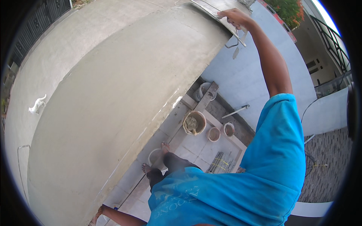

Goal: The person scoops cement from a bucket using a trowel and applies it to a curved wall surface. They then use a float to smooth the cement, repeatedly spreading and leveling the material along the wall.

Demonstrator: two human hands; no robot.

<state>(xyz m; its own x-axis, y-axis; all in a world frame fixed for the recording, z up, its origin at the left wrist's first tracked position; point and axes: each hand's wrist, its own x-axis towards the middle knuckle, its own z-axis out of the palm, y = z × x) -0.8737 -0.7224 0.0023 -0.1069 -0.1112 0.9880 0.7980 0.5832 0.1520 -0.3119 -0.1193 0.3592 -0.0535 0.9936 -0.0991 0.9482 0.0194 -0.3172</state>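
High at the upper right, my right hand (235,17) is closed around a long, thin metal straightedge (211,14) lying across the end of a broad grey plastered surface (124,86). A bent metal rod (232,45) hangs by the straightedge's near end, and pale smears show below my fingers. My left hand (98,215) is low at the left, against the near edge of the plastered surface, with its fingers partly out of sight. I see no tool in it.
Below stand a bucket (200,117) of grey mortar, two small tubs (213,134) (229,129), a white pail (202,91) beside a plank, and another bucket (155,158) between my feet. A white cat (38,104) is beyond the far edge. A pale blue wall (260,64) rises right.
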